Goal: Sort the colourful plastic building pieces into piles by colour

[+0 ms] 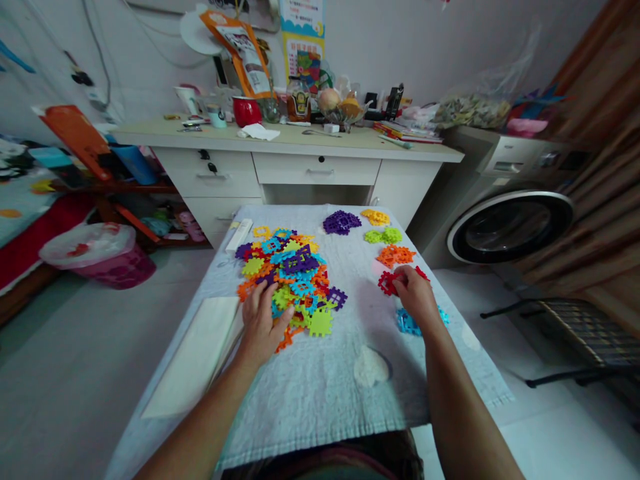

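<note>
A mixed heap of colourful plastic interlocking tiles (293,277) lies in the middle of a table covered with a grey cloth (320,387). My left hand (261,327) rests on the near left edge of the heap, fingers spread among the pieces. My right hand (415,297) pinches a red tile at the red pile (387,281). Sorted piles run along the right side: purple (341,221), yellow (375,217), green (383,235), orange (395,255) and blue (406,323), the blue partly under my right wrist.
A flat white board (197,353) lies along the table's left edge. A cluttered white desk (300,160) stands behind, a washing machine (510,227) to the right, a pink bin with a bag (95,257) to the left, a chair (580,333) at right.
</note>
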`<state>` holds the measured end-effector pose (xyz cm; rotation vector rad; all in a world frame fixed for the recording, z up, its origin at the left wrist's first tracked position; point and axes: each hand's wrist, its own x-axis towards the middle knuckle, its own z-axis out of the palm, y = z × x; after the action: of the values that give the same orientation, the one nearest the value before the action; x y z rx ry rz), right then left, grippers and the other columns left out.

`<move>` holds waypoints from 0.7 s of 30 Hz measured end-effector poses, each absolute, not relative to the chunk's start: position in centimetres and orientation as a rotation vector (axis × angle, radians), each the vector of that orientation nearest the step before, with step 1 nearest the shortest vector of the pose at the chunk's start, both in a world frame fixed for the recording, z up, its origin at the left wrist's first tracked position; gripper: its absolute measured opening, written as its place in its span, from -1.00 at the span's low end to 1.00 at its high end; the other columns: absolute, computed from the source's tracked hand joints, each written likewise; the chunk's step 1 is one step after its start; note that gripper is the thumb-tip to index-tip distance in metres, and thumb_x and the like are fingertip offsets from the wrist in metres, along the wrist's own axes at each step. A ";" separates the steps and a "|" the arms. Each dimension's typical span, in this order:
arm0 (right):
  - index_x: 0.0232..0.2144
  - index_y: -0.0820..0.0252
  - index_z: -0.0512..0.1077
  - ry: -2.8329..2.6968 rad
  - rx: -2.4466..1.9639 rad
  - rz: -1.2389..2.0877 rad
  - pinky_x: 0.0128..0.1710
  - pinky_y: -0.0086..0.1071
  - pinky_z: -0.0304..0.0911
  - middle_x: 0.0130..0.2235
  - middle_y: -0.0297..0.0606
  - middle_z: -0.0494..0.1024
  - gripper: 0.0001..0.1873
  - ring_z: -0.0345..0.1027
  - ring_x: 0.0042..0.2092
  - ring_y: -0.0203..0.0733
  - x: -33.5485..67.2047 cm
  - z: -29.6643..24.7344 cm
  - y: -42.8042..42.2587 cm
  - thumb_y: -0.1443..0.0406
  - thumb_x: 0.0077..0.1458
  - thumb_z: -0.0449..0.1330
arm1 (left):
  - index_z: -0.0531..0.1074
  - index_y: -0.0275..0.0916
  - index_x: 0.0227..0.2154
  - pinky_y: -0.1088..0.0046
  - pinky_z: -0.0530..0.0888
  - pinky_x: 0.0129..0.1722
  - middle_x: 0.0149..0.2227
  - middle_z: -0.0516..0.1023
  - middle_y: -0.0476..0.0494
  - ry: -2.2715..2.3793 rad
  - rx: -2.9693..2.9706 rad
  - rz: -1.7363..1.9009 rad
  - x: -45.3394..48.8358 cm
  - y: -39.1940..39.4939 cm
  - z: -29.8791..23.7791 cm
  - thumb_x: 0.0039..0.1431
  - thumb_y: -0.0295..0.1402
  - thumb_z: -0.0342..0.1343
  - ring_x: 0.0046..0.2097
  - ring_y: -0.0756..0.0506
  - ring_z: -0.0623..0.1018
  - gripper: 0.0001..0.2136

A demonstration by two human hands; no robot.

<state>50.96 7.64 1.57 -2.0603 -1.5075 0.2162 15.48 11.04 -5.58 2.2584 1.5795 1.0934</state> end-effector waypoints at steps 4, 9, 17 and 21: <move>-0.36 0.20 0.44 -1.527 -2.130 0.049 -0.28 -0.34 0.13 -0.39 -0.21 0.51 -0.86 0.33 -0.32 -0.15 50.9 0.6 8.0 0.33 0.08 0.08 | 0.18 -0.24 0.19 -0.05 0.16 0.28 0.26 0.15 -0.38 1.588 2.248 1.092 15.5 11.0 -5.6 0.23 -0.09 0.00 0.32 -0.32 0.16 -0.47; -0.34 0.24 0.49 -1.556 -2.223 -0.230 -0.14 -0.25 0.12 -0.27 -0.08 0.52 -0.83 0.32 -0.19 -0.05 51.3 0.0 7.9 0.36 0.07 0.09 | 0.18 -0.24 0.19 -0.06 0.15 0.28 0.27 0.14 -0.38 1.593 2.253 1.063 15.5 10.9 -5.4 0.24 -0.09 -0.01 0.32 -0.32 0.15 -0.48; -0.28 0.24 0.51 -1.607 -2.077 -0.139 -0.09 -0.23 0.13 -0.23 -0.08 0.52 -0.78 0.31 -0.15 -0.04 49.3 1.4 7.5 0.31 0.14 0.08 | 0.18 -0.23 0.19 -0.03 0.17 0.27 0.26 0.15 -0.37 1.589 2.259 1.056 15.6 10.9 -5.3 0.24 -0.11 -0.02 0.31 -0.31 0.17 -0.49; -0.17 0.19 0.50 -1.907 -1.921 0.167 -0.06 -0.24 0.12 -0.16 -0.14 0.55 -0.77 0.33 -0.10 -0.07 45.3 2.0 8.1 0.33 0.17 0.09 | 0.18 -0.23 0.19 -0.05 0.19 0.25 0.25 0.16 -0.36 1.601 2.319 1.064 15.8 10.8 -5.0 0.24 -0.11 -0.01 0.28 -0.33 0.20 -0.49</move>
<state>45.29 8.06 2.01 -1.9206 -1.9066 0.1667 15.76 10.82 -5.04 2.3195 1.6015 1.0641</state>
